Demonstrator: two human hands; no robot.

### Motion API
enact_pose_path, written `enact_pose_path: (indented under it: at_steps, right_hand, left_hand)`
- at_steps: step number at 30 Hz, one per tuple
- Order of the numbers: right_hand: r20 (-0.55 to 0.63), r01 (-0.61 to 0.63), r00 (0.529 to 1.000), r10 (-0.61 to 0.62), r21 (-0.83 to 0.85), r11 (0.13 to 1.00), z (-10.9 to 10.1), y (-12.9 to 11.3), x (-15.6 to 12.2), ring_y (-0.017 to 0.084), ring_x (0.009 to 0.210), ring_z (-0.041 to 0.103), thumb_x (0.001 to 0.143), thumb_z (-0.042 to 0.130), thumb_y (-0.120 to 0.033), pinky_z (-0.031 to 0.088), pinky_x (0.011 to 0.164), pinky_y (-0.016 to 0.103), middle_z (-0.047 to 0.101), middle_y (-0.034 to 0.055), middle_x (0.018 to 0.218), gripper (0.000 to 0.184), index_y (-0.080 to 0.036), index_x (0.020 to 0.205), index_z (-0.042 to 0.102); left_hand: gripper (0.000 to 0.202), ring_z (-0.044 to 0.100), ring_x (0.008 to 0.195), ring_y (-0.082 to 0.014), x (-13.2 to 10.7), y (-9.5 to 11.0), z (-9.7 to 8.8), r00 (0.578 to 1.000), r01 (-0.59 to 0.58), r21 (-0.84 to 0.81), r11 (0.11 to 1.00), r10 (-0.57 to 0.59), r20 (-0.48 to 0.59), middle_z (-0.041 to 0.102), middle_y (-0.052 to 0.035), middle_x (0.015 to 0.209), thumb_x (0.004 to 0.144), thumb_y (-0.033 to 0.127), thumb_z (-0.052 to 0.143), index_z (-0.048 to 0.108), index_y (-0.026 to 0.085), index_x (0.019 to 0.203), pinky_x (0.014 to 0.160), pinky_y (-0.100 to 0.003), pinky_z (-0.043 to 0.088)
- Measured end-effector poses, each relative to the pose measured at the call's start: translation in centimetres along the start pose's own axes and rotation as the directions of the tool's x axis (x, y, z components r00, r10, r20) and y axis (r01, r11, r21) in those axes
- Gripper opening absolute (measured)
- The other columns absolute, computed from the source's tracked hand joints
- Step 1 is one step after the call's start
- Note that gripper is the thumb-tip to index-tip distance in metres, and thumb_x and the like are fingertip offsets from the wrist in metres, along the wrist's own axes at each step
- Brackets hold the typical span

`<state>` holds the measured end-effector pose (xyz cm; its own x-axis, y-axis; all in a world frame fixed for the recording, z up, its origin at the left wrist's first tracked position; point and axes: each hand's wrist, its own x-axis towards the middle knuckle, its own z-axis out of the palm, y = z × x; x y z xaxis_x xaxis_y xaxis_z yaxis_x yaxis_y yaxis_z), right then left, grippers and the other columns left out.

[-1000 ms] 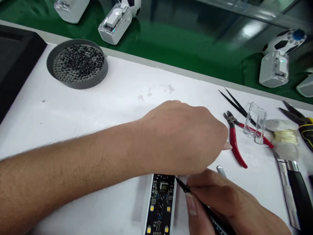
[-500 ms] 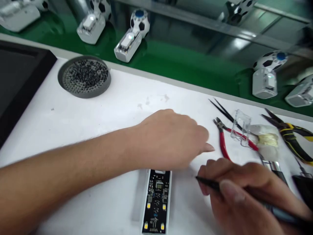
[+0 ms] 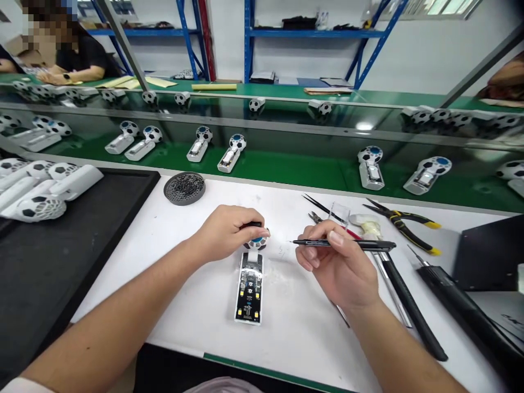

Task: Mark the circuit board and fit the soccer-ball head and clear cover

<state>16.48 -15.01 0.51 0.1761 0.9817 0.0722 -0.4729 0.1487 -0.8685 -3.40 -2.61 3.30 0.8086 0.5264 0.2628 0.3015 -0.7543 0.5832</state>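
In my right hand point(image 3: 341, 273) a slim black pen point(image 3: 379, 245) lies nearly level, its thin tip pointing left. My left hand point(image 3: 223, 232) is closed, with a small black piece point(image 3: 251, 224) between thumb and fingers; most of that piece is hidden. Just below those fingers lies an opened device point(image 3: 249, 297) with a white case, a dark circuit board and several yellow LEDs. Its football-patterned round head point(image 3: 256, 244) is partly covered by my left hand. Small dark marks point(image 3: 281, 250) show on the white sheet between my hands.
A round grey dish of tiny dark parts point(image 3: 184, 188) stands at the back. To the right lie tweezers point(image 3: 321, 207), red-handled cutters point(image 3: 315, 218), black-yellow pliers point(image 3: 403, 221) and a black-handled tool point(image 3: 413, 308). A black tray point(image 3: 82, 262) holds several white devices. Across sits a person point(image 3: 84, 57).
The view has tilted up and widened. My left hand no longer covers the device's upper part and now shows a small black piece. My right hand still holds the pen, now more level.
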Motion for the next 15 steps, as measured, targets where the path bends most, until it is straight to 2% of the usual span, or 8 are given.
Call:
enact_pose_path:
  at_steps: [3, 5, 9, 11, 15]
  right_hand:
    - [0.012, 0.002, 1.000, -0.002, -0.008, 1.000, 0.2, 0.1, -0.5, 0.012, 0.051, 0.051, 0.082, 0.067, -0.035, 0.042, 0.051, 0.026, 0.062, 0.0009, 0.063, 0.014, -0.021, 0.083, 0.069]
    - [0.016, 0.007, 1.000, -0.006, -0.018, 1.000, 0.4, 0.4, -0.6, 0.011, 0.051, 0.051, 0.084, 0.068, -0.032, 0.041, 0.051, 0.024, 0.063, 0.0002, 0.062, 0.010, -0.022, 0.083, 0.066]
    - [0.005, 0.016, 1.000, -0.015, -0.012, 1.000, 1.1, 1.1, -0.9, 0.006, 0.045, 0.037, 0.090, 0.069, -0.026, 0.039, 0.049, 0.020, 0.047, -0.0075, 0.054, 0.012, -0.022, 0.080, 0.063]
    - [0.006, 0.014, 1.000, -0.014, 0.004, 1.000, 1.4, 1.2, -1.0, 0.005, 0.045, 0.035, 0.089, 0.070, -0.026, 0.039, 0.049, 0.019, 0.043, -0.0087, 0.054, 0.011, -0.022, 0.081, 0.064]
    - [0.043, -0.010, 0.999, 0.008, 0.041, 0.999, 1.3, 1.1, -0.8, 0.009, 0.050, 0.046, 0.087, 0.066, -0.037, 0.043, 0.051, 0.023, 0.056, -0.0028, 0.058, 0.015, -0.021, 0.086, 0.068]
  left_hand:
    - [0.032, 0.062, 0.064, -0.0133, -2.1, -0.6, 0.8, 0.993, 0.071, 0.006, 0.997, -0.070, -0.091, 0.071, 0.0007, 0.075, 0.102, 0.042, 0.046, 0.063, 0.020, 0.086, 0.061, -0.023, 0.042]
    - [0.039, 0.057, 0.058, -0.0132, -3.0, -1.1, 1.3, 0.990, 0.082, 0.019, 0.996, -0.080, -0.113, 0.065, 0.0020, 0.067, 0.103, 0.046, 0.042, 0.057, 0.020, 0.079, 0.056, -0.024, 0.037]
    - [0.049, 0.050, 0.054, -0.0145, -3.7, -1.5, 1.5, 0.997, 0.012, 0.035, 0.999, -0.010, -0.070, 0.056, 0.0024, 0.061, 0.103, 0.055, 0.034, 0.049, 0.021, 0.071, 0.054, -0.026, 0.034]
    - [0.046, 0.052, 0.058, -0.0150, -3.8, -1.3, 1.4, 0.998, -0.037, 0.018, 0.999, 0.038, -0.043, 0.058, 0.0017, 0.067, 0.104, 0.051, 0.028, 0.051, 0.021, 0.078, 0.057, -0.027, 0.038]
    - [0.036, 0.054, 0.064, -0.0146, -4.0, -0.9, 1.2, 0.994, -0.112, -0.011, 0.994, 0.112, -0.012, 0.059, 0.0009, 0.075, 0.106, 0.036, 0.025, 0.054, 0.020, 0.092, 0.062, -0.027, 0.043]
